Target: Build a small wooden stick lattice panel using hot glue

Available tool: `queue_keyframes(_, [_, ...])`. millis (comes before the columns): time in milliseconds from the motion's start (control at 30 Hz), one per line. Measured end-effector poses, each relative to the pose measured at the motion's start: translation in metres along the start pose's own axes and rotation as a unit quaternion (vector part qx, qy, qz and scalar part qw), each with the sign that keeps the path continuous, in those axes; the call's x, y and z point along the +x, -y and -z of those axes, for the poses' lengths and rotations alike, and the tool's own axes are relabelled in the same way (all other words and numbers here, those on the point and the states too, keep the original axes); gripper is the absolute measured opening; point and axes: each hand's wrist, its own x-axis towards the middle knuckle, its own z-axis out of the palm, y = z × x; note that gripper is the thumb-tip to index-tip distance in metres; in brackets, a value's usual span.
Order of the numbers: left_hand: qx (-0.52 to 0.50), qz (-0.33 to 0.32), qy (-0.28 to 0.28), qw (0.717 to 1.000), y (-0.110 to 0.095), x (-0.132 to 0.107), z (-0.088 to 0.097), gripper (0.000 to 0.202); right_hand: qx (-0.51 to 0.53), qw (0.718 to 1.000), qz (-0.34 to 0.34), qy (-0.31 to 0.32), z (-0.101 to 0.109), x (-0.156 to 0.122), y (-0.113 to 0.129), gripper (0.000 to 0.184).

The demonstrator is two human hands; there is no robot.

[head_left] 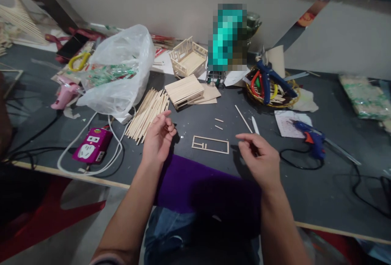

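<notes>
My left hand point(159, 136) hovers beside a heap of thin wooden sticks point(148, 114), its fingers loosely curled and nothing visible in them. Across from it, my right hand point(261, 157) is held above the dark table with the index finger stretched to the left and no object showing. Between the two hands lies a small flat rectangular stick frame point(210, 151) with short pieces inside its left part. Just behind the frame are two short stick pieces point(218, 127). A longer stick point(243, 118) and a white pen-like item point(255, 125) rest near my right fingertips.
Behind stand a slatted wooden block point(185, 91) and a miniature wooden bench point(189, 59). At left are a plastic bag point(122, 73), a purple power socket point(93, 146) and a pink glue gun point(64, 93). A blue glue gun point(316, 138) and a tool basket point(271, 89) occupy the right.
</notes>
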Motion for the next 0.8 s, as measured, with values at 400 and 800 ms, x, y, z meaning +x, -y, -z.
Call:
queue_keyframes(400, [-0.182,0.216,0.090,0.955,0.044,-0.064,-0.037,0.061,0.005,0.998,0.067,0.014,-0.012,-0.033,0.019,0.012])
queue_keyframes(800, [-0.205,0.212,0.077,0.952,0.063,-0.089,-0.047,0.061,-0.079,0.984,0.152,0.051,-0.029,-0.048,0.025,0.016])
